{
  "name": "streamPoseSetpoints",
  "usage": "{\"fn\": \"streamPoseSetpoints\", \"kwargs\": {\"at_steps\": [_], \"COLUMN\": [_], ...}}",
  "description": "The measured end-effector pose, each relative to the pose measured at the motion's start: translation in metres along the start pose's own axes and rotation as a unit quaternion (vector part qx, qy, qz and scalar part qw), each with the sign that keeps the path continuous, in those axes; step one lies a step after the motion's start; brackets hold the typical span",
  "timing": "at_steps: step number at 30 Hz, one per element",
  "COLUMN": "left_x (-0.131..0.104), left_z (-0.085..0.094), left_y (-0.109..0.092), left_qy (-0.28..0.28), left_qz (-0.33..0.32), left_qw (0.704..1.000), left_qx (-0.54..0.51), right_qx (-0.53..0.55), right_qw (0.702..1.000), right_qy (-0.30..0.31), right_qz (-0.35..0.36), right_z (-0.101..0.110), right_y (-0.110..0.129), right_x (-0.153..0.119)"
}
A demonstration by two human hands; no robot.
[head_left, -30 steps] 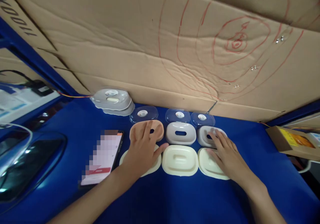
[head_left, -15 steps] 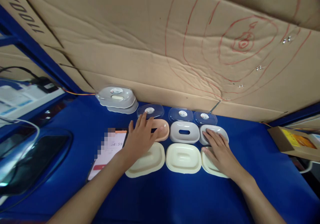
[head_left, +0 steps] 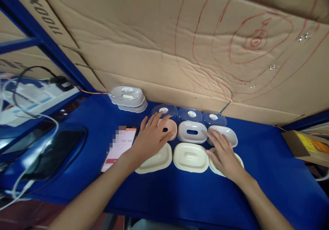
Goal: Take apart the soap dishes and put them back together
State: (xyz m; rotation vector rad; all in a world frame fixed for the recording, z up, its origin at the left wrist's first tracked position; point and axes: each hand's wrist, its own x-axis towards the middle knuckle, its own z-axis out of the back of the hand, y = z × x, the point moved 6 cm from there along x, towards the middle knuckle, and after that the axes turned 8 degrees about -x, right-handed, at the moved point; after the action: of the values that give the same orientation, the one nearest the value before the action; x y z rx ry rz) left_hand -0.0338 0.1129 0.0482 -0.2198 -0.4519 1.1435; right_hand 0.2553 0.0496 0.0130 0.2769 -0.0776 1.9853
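Observation:
My left hand (head_left: 150,137), fingers spread, reaches over the peach oval dish (head_left: 172,127) with a slot; whether it touches is unclear. Below it lies a cream oval tray (head_left: 156,161), partly covered by the wrist. My right hand (head_left: 224,154) lies open with fingertips at the right white oval dish (head_left: 230,135), over another cream tray (head_left: 239,159). Between my hands sit a white slotted dish (head_left: 182,132) and a middle cream tray (head_left: 191,166). Behind them rest three clear lids with round labels: a left lid (head_left: 171,110), a middle lid (head_left: 183,115) and a right lid (head_left: 218,121).
A stack of clear-lidded dishes (head_left: 128,98) stands back left against the cardboard wall (head_left: 144,34). A phone (head_left: 119,151) shows a timer. Farther left are a dark device (head_left: 55,154), cables and a power strip (head_left: 43,103). A cardboard box (head_left: 298,147) stands at right.
The view has shifted, so the table things appear slightly up and to the right. My right fingers have drawn back a little toward the white dish's near left edge. Both hands stay open.

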Motion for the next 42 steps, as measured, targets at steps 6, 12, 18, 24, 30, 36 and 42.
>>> {"fn": "streamPoseSetpoints", "kwargs": {"at_steps": [6, 12, 18, 24, 30, 36, 42], "left_x": [-0.042, -0.112, -0.139, -0.142, -0.087, -0.059, -0.138], "left_z": [0.019, 0.003, -0.008, 0.018, 0.035, 0.029, 0.009], "left_y": [-0.01, -0.016, -0.015, -0.019, -0.011, -0.012, -0.027], "left_qy": [-0.016, -0.019, -0.03, -0.087, -0.119, -0.099, -0.103], "left_qz": [-0.037, -0.052, -0.069, -0.099, -0.117, -0.133, -0.128], "left_qw": [0.999, 0.997, 0.996, 0.991, 0.985, 0.984, 0.985], "left_qx": [0.004, 0.045, 0.041, -0.006, 0.05, 0.059, 0.051], "right_qx": [0.032, 0.046, 0.071, 0.058, 0.034, 0.05, 0.034], "right_qw": [0.996, 0.989, 0.977, 0.972, 0.978, 0.979, 0.978], "right_qy": [-0.026, -0.049, -0.063, -0.039, -0.035, -0.043, -0.095], "right_qz": [0.082, 0.131, 0.19, 0.223, 0.203, 0.191, 0.183], "right_z": [0.011, 0.018, 0.024, 0.016, 0.004, 0.011, 0.016], "right_y": [0.029, 0.044, 0.071, 0.113, 0.134, 0.129, 0.11], "right_x": [-0.002, -0.006, -0.001, 0.02, 0.025, 0.013, 0.036]}}
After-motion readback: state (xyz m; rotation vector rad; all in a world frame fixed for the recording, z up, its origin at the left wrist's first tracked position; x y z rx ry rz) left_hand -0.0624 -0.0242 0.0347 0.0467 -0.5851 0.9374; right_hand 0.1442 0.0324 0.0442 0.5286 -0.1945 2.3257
